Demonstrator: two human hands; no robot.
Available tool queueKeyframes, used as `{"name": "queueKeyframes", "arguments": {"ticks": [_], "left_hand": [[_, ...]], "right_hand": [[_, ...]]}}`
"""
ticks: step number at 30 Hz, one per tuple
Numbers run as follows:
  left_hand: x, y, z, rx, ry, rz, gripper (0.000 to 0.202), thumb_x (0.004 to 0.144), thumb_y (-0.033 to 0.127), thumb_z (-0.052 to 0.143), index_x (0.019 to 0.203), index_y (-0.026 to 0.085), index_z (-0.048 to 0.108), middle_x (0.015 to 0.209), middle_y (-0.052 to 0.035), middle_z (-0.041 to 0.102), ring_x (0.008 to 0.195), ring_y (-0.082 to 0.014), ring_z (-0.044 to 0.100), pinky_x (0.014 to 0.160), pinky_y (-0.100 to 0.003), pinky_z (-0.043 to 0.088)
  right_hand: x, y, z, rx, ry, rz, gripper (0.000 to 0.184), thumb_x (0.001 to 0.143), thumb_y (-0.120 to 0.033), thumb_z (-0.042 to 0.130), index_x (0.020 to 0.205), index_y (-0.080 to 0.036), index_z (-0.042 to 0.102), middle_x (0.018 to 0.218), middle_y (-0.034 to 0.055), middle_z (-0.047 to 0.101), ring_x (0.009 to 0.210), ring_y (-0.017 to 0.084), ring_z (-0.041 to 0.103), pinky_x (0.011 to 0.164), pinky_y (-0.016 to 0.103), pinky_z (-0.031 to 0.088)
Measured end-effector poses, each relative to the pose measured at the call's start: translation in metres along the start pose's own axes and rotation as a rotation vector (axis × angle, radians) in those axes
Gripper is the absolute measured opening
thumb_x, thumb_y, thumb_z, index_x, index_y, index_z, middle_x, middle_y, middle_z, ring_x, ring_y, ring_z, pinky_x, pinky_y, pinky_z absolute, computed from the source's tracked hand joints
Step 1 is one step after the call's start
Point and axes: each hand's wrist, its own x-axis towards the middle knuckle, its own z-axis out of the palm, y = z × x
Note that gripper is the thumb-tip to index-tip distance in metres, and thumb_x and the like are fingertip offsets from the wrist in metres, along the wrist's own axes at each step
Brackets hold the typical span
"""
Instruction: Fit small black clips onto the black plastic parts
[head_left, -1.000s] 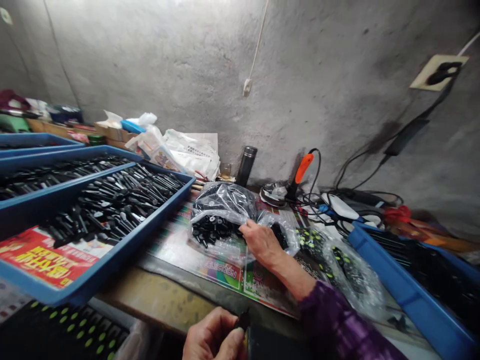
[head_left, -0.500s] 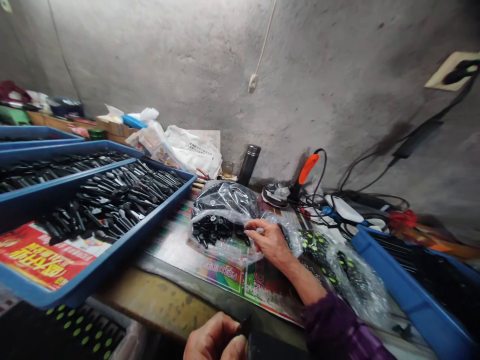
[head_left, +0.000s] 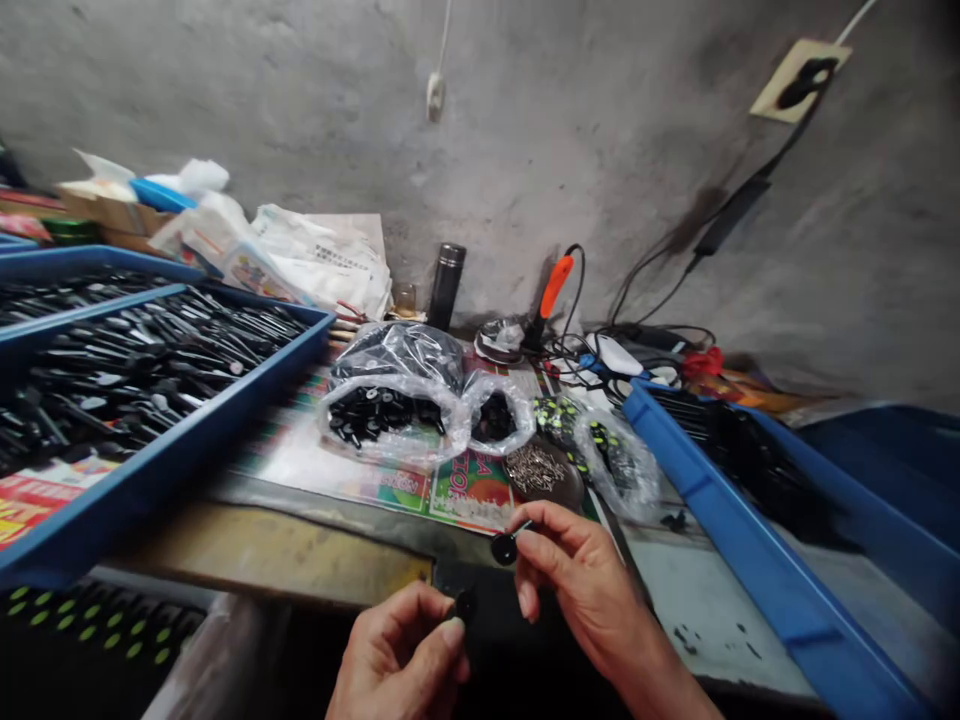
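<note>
Low in the view, my left hand (head_left: 405, 650) pinches a small black plastic part (head_left: 463, 604) between thumb and fingers. My right hand (head_left: 581, 580) is just to its right and a little higher, with another small black part (head_left: 505, 548) that has a round disc end held at its fingertips. The two parts are apart. Behind the hands stands an open clear plastic bag (head_left: 397, 455) of similar black disc-ended parts. A smaller open bag (head_left: 517, 440) with dark pieces is beside it. A round dish (head_left: 571, 487) of small metal pieces lies close behind my right hand.
A blue tray (head_left: 292, 370) full of black pieces is at left, and another blue tray (head_left: 731, 545) at right. A bag of green-dotted black parts (head_left: 622, 470), a black flask (head_left: 447, 285), an orange-handled tool (head_left: 556, 286) and cables (head_left: 660, 328) lie toward the wall.
My right hand has come back from the open bag toward my left hand, with a black disc-ended part in its fingers. The view has swung right.
</note>
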Motion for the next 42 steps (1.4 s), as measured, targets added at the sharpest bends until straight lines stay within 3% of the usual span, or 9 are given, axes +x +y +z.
{"name": "queueKeyframes", "arguments": {"ticks": [9,16,20,24,27,35,42], "left_hand": [[-0.011,-0.008,0.017,0.021,-0.035,-0.065,0.052,0.055,0.057,0.088,0.069,0.015,0.061,0.049,0.0034,0.059,0.031,0.0003,0.034,0.032,-0.012,0.02],[-0.015,-0.008,0.023,0.067,-0.088,-0.101,0.056,0.05,0.06,0.088,0.068,0.016,0.058,0.048,0.004,0.058,0.031,-0.0009,0.034,0.031,-0.013,0.019],[-0.016,-0.011,0.023,0.11,-0.08,-0.065,0.053,0.058,0.059,0.085,0.071,0.015,0.061,0.051,0.004,0.057,0.033,-0.0003,0.034,0.033,-0.012,0.019],[-0.018,-0.013,0.023,0.153,-0.126,-0.035,0.051,0.062,0.06,0.083,0.071,0.014,0.062,0.052,0.0042,0.055,0.034,-0.0006,0.034,0.033,-0.014,0.02],[-0.02,-0.012,0.024,0.153,-0.099,-0.01,0.05,0.062,0.059,0.083,0.07,0.013,0.063,0.052,0.0047,0.053,0.035,0.0001,0.033,0.035,-0.013,0.019],[-0.021,-0.015,0.02,0.177,-0.153,0.002,0.047,0.067,0.058,0.08,0.07,0.014,0.064,0.051,0.0052,0.048,0.039,-0.0015,0.031,0.038,-0.015,0.02],[-0.025,-0.022,0.019,0.189,-0.113,0.021,0.045,0.07,0.055,0.079,0.069,0.013,0.065,0.049,0.0048,0.047,0.039,-0.0015,0.029,0.039,-0.016,0.019]], "right_hand": [[-0.037,0.014,-0.008,-0.025,0.04,-0.012,0.033,0.088,-0.047,0.069,0.093,-0.015,0.061,0.048,-0.002,0.062,0.04,0.009,0.053,0.046,0.016,0.041],[-0.049,0.018,-0.011,-0.099,0.093,-0.087,0.028,0.091,-0.043,0.067,0.088,-0.016,0.06,0.05,-0.0037,0.061,0.043,0.009,0.055,0.049,0.016,0.043],[-0.052,0.018,-0.007,-0.12,0.145,-0.15,0.028,0.09,-0.041,0.069,0.08,-0.016,0.059,0.052,-0.0049,0.059,0.044,0.008,0.056,0.049,0.015,0.044],[-0.052,0.019,0.001,-0.069,0.188,-0.138,0.03,0.086,-0.041,0.072,0.076,-0.016,0.059,0.054,-0.0051,0.058,0.04,0.008,0.057,0.046,0.014,0.044],[-0.053,0.02,0.005,-0.024,0.211,-0.089,0.032,0.081,-0.043,0.077,0.081,-0.016,0.059,0.062,-0.0049,0.06,0.037,0.007,0.058,0.041,0.013,0.04],[-0.055,0.024,0.006,0.076,0.136,-0.009,0.032,0.081,-0.043,0.077,0.083,-0.015,0.062,0.047,-0.0043,0.058,0.036,0.009,0.055,0.04,0.013,0.037],[-0.058,0.032,0.008,0.081,0.008,0.018,0.03,0.085,-0.042,0.074,0.079,-0.016,0.06,0.044,-0.0042,0.058,0.036,0.009,0.053,0.042,0.015,0.038]]}}
